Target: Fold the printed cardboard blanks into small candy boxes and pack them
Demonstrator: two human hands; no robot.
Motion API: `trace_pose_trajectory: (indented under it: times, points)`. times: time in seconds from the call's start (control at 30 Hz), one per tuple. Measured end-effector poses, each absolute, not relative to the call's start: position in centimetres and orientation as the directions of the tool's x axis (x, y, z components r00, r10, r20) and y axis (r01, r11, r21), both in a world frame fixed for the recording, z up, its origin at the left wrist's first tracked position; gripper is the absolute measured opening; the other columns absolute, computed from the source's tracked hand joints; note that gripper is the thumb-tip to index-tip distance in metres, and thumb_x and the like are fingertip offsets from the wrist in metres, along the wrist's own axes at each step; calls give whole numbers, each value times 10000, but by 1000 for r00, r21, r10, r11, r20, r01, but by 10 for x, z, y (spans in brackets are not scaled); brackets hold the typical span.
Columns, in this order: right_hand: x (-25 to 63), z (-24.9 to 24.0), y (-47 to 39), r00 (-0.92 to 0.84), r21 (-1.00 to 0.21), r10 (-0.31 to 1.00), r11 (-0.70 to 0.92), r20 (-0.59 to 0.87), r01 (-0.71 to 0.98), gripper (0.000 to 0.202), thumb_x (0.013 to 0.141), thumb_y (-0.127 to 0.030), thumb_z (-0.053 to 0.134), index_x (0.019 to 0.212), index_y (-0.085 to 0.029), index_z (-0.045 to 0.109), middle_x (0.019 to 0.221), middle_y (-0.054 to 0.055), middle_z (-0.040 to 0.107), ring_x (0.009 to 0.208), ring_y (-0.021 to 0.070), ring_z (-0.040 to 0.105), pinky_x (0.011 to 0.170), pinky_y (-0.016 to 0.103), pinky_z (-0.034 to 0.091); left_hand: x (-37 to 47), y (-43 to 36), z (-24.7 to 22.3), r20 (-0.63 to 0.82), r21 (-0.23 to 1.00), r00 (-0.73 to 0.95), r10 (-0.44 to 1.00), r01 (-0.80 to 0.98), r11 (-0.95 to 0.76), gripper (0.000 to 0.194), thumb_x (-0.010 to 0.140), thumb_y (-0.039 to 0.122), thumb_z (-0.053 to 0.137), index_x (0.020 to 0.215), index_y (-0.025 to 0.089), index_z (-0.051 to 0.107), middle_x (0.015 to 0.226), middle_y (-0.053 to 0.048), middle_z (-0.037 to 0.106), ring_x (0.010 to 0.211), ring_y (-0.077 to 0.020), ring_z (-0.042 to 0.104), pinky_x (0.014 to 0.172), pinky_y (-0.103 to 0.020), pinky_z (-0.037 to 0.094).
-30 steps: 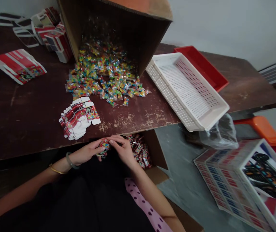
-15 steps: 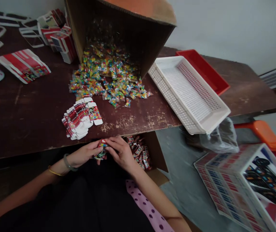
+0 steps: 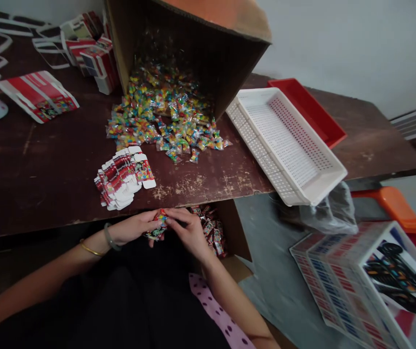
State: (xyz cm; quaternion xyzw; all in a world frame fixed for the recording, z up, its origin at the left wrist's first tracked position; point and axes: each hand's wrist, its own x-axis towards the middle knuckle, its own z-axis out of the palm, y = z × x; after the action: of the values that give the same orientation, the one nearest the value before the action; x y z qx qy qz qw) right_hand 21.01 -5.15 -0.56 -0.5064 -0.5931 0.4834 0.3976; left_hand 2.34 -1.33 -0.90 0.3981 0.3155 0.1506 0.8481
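Between my two hands, just off the table's front edge, is a small printed candy box (image 3: 156, 231) in red, green and black. My left hand (image 3: 140, 227) grips its left side, thumb on top. The fingers of my right hand (image 3: 187, 228) are closed at the box's upper right end; they partly cover it. On the table ahead lies a fanned stack of flat small cartons (image 3: 120, 180), red and white. Behind that, wrapped colourful candies (image 3: 168, 126) spill from a large cardboard box (image 3: 242, 53) lying on its side.
A white perforated basket (image 3: 291, 145) and a red tray (image 3: 310, 111) stand at the table's right. Below the edge, an open carton holds several filled packs (image 3: 213, 232). Larger printed cartons (image 3: 42, 97) lie left. A patterned crate (image 3: 342, 281) stands lower right.
My hands and the small box have shifted slightly right in view. My right fingers have moved to the box's upper end. The rest of the scene shifts only slightly with the camera.
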Motion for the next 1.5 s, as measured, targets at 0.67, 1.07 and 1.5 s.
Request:
trace_pose_trajectory:
  times: [0.67, 1.07, 1.5]
  points:
    - [188, -20, 56, -514, -652, 801, 570, 307, 500, 252, 958, -206, 505, 1124, -217, 694, 1116, 111, 696, 1029, 207, 617, 924, 366, 465, -28, -20, -7, -477, 649, 548, 687, -308, 696, 436, 859, 460, 641, 1204, 194, 632, 1155, -148, 679, 1041, -278, 627, 848, -399, 498]
    - [175, -5, -8, -298, -899, 936, 286, 187, 333, 185, 794, -278, 739, 952, -210, 671, 1215, 100, 603, 1135, 237, 536, 972, 392, 443, 20, -29, -14, -585, 722, 378, 717, -160, 673, 189, 656, 241, 764, 766, 144, 645, 631, 13, 650, 582, -140, 566, 585, -261, 417]
    - [213, 33, 0, -649, -980, 757, 61, -79, 190, 89, 857, -264, 680, 847, -176, 689, 1218, 63, 568, 1144, 188, 545, 1008, 282, 387, 17, -21, -4, -454, 846, 605, 655, 61, 530, 281, 612, 287, 802, 755, 152, 602, 603, 48, 572, 504, -93, 487, 498, -208, 363]
